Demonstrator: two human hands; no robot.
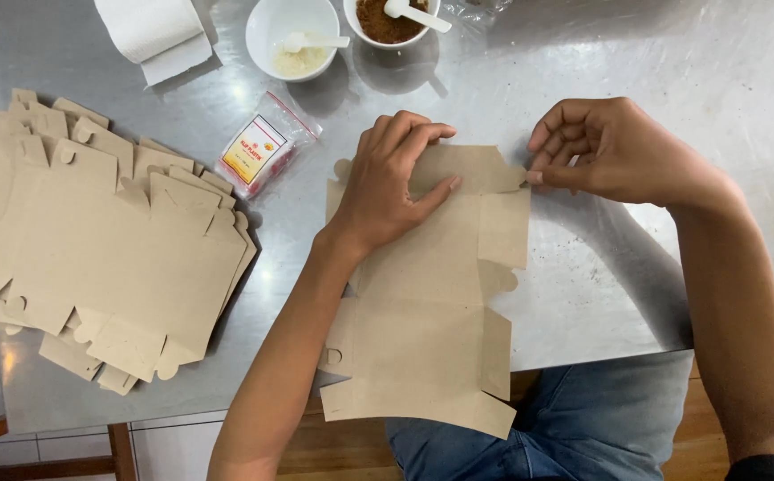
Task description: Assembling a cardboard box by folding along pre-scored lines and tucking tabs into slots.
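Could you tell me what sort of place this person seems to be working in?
Probably a small food-preparation or takeaway packing spot. A steel table holds a stack of flat cardboard boxes and two white bowls with spoons, while the left hand and right hand fold another box blank.

Flat brown cardboard box blank [427, 312], overhanging table edge

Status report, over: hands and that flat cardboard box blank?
Left hand pressing flat box blank. Right hand pinching its top-right flap. Nothing in the way.
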